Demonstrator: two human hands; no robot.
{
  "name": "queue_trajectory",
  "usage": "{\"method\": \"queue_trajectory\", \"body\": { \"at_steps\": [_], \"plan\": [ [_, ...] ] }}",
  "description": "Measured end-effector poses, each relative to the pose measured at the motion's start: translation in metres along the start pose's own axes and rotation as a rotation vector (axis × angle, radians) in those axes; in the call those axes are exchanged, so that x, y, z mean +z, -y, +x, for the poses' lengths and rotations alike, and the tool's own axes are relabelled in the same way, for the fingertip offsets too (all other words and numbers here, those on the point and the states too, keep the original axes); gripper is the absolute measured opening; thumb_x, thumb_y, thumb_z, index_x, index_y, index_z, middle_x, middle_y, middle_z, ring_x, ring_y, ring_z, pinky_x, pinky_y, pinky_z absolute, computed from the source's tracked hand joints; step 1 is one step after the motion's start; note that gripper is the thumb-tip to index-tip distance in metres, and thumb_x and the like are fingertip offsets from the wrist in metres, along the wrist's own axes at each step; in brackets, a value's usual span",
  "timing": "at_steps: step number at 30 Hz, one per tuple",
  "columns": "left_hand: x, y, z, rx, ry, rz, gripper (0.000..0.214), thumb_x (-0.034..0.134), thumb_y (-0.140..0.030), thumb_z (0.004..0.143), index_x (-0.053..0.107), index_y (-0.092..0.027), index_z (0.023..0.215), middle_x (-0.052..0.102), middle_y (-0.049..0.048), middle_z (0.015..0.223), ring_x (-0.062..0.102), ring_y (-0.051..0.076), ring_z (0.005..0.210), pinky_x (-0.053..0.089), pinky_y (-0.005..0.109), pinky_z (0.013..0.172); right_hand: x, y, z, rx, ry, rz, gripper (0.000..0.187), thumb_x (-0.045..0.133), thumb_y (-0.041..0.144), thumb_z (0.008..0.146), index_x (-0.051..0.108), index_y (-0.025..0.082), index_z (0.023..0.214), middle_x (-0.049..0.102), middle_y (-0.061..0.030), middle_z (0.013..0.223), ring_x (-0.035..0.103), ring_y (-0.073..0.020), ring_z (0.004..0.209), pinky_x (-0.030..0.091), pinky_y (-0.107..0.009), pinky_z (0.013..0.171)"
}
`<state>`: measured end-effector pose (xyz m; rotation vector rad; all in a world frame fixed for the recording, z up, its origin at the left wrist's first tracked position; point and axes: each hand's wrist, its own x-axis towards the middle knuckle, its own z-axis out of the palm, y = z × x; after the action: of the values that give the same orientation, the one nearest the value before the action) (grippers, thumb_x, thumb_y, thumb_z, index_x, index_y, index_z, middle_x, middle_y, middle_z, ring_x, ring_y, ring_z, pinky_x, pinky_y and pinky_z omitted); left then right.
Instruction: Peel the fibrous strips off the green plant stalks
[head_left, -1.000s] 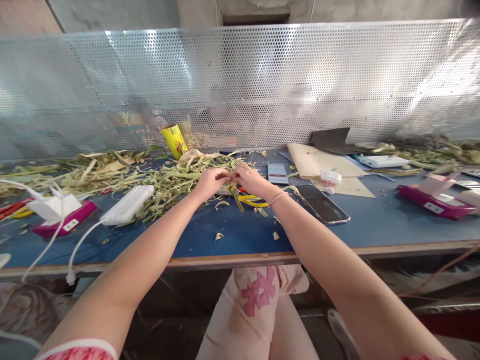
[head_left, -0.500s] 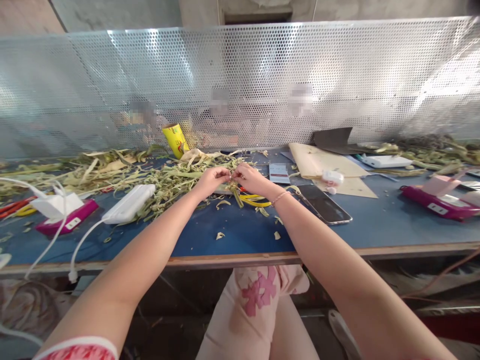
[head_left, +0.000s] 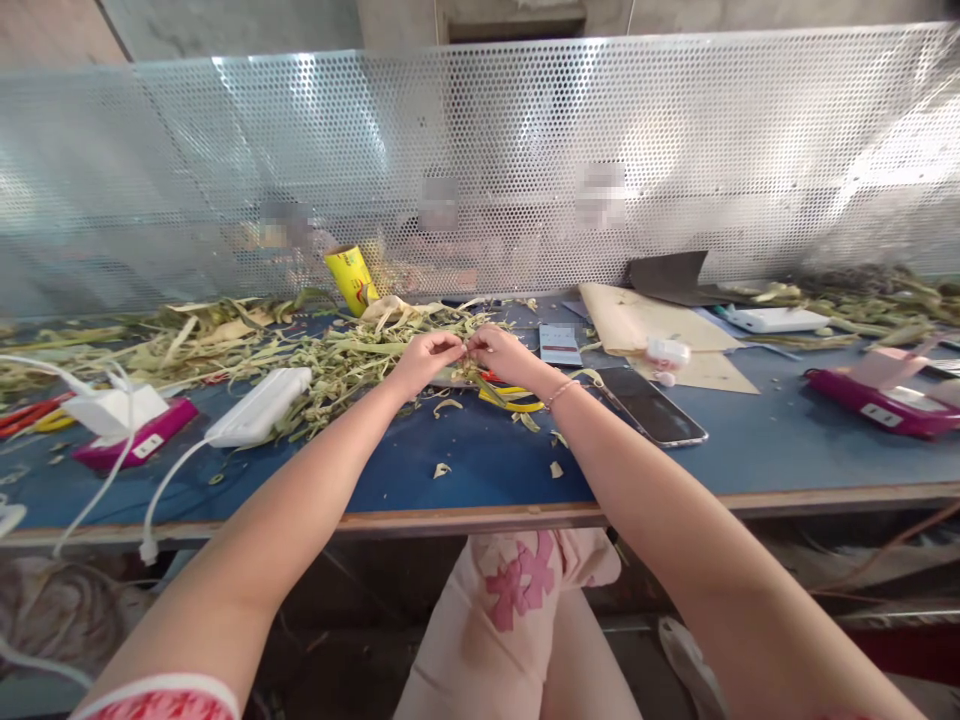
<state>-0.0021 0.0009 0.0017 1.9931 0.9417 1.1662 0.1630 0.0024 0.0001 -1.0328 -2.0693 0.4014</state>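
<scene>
My left hand [head_left: 424, 362] and my right hand [head_left: 502, 352] meet over the blue table, their fingertips pinched close together. Between them is a small bit of pale green dried plant [head_left: 471, 368], mostly hidden by the fingers. To the left and behind spreads a loose heap of dried green and straw-coloured plant strips [head_left: 337, 362]. Yellow loops [head_left: 517, 403], like cord or scissor handles, lie just below my right hand. A dark-screened phone [head_left: 652, 405] rests beside my right wrist, which wears a thin bracelet.
A white power bank [head_left: 259, 405] with a cable and a magenta power strip [head_left: 139, 440] are at left. A yellow tube [head_left: 351, 280] leans near the perforated metal screen [head_left: 517, 130]. At right lie beige card [head_left: 637, 320], a small white case [head_left: 667, 353] and another magenta strip [head_left: 877, 405].
Both hands stay nearly in place, fingers shifting slightly. The green stalk end that hung below the fingertips shows less now.
</scene>
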Motion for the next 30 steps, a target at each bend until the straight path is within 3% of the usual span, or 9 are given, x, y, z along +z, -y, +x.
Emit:
{"method": "queue_trajectory", "body": {
  "at_steps": [11, 20, 30],
  "plan": [
    [-0.0005, -0.0067, -0.0012, -0.052, -0.019, -0.021, 0.032, 0.069, -0.041, 0.059, 0.063, -0.012, 0.070, 0.064, 0.0035, 0.066, 0.057, 0.013, 0.063, 0.047, 0.029, 0.067, 0.0008, -0.0002, 0.0002, 0.034, -0.022, 0.030, 0.006, 0.050, 0.016, 0.072, 0.054, 0.016, 0.067, 0.050, 0.0002, 0.072, 0.046, -0.0115, 0.071, 0.039, -0.026, 0.072],
    [-0.0021, -0.0071, -0.0012, -0.021, -0.025, 0.037, 0.029, 0.066, -0.040, 0.062, 0.062, -0.013, 0.072, 0.063, 0.0030, 0.068, 0.057, 0.013, 0.065, 0.046, 0.029, 0.067, -0.0010, 0.0017, 0.0003, 0.043, -0.042, 0.039, 0.006, 0.051, 0.013, 0.072, 0.055, 0.015, 0.068, 0.053, -0.0011, 0.076, 0.048, -0.0117, 0.074, 0.039, -0.027, 0.074],
    [0.0057, -0.0062, -0.0019, -0.026, -0.022, -0.136, 0.027, 0.071, -0.036, 0.057, 0.059, -0.014, 0.066, 0.056, -0.0014, 0.062, 0.049, 0.009, 0.060, 0.041, 0.025, 0.063, -0.0041, 0.0080, 0.0002, 0.087, -0.014, 0.050, 0.010, 0.050, 0.011, 0.072, 0.058, 0.014, 0.068, 0.055, -0.0005, 0.072, 0.049, -0.0104, 0.069, 0.038, -0.024, 0.069]
  ]
}}
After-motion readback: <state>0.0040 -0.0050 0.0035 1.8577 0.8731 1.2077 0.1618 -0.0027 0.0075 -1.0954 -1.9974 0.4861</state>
